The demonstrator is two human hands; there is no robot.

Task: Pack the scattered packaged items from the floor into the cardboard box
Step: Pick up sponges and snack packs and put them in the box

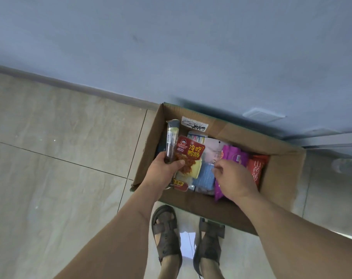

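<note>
An open cardboard box (279, 178) stands on the tiled floor against a blue wall. My left hand (163, 172) grips a long dark packet (171, 139) together with a red snack packet (189, 154), held over the box's left side. My right hand (233, 180) is inside the box with curled fingers, pinching at a clear or pale wrapper next to a purple packet (234, 156). An orange-red packet (257, 168) stands at the right, and a blue-striped packet (204, 177) lies between my hands.
My two feet in brown sandals (167, 232) stand just in front of the box, with a shiny white packet (187, 244) on the floor between them. A baseboard (70, 85) runs along the wall. Beige floor tiles (50, 158) lie to the left.
</note>
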